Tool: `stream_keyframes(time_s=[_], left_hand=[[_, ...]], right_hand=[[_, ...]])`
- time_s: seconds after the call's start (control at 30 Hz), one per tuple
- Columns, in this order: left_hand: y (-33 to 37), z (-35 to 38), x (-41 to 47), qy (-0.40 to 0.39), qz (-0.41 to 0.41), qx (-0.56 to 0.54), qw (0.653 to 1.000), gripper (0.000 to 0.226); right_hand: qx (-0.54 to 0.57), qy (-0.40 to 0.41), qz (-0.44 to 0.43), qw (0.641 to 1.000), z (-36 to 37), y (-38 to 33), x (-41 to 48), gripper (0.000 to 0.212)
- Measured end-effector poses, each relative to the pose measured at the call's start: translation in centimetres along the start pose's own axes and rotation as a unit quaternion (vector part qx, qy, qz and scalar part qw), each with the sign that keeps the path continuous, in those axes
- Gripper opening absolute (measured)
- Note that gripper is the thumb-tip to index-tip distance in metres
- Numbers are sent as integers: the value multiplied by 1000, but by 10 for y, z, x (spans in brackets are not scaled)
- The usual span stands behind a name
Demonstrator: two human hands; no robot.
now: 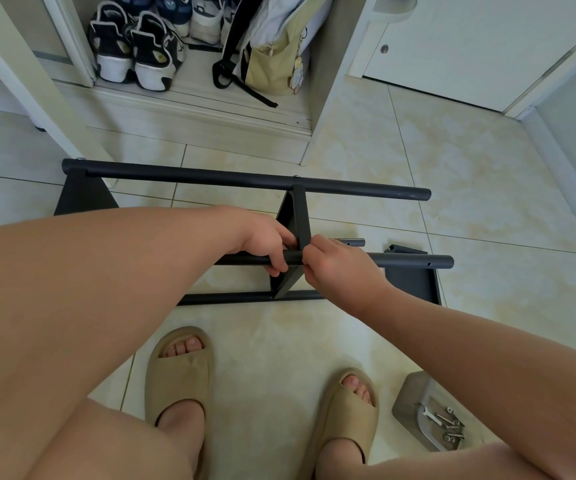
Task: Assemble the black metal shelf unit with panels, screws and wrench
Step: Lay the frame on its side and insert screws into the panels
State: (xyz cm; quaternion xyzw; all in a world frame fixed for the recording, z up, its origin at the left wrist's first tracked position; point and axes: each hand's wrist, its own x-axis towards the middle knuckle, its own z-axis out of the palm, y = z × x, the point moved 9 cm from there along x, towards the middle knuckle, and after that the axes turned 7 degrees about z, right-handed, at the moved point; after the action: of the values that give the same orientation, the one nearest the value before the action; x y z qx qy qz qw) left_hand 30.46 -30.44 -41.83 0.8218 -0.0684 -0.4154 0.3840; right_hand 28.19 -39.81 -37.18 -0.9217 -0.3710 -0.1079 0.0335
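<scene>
- Shelf frame [245,180], black metal, lies on its side on the tiled floor, its far tube running along the front edge of a white cabinet [328,98].
- Its front tube [411,261] is raised off the floor, and the middle panel [298,216] stands upright across it.
- The left hand [264,240] grips the front tube, fingers curled round it just left of the panel.
- The right hand [335,263] pinches the middle panel's near corner where it meets the tube; a screw may sit between the fingertips, but that is too small to tell.
- A loose panel [413,280] lies flat on the floor behind the tube's right end.
- Screws [451,429] and a small wrench [428,414] lie together on a grey wrapper [409,398] near the floor's lower right corner, beside the right foot.
- Tan slippers [179,375] are on both feet.
- Sneakers [134,50] and a backpack [272,46] sit inside the cabinet.
</scene>
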Motion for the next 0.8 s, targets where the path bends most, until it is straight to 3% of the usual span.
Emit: stream_keyframes(time_s=[0.23, 0.6, 0.8], left_hand=[[1, -1, -1, 14, 4, -5, 1000, 53], [1, -1, 1, 17, 4, -15, 1000, 53], [-2, -3, 8, 14, 7, 6, 1000, 44]], right_hand=[[6, -16, 0, 1000, 2, 3, -4, 29], [-121, -26, 0, 992, -4, -8, 1, 37], [-138, -29, 16, 990, -9, -10, 6, 41]])
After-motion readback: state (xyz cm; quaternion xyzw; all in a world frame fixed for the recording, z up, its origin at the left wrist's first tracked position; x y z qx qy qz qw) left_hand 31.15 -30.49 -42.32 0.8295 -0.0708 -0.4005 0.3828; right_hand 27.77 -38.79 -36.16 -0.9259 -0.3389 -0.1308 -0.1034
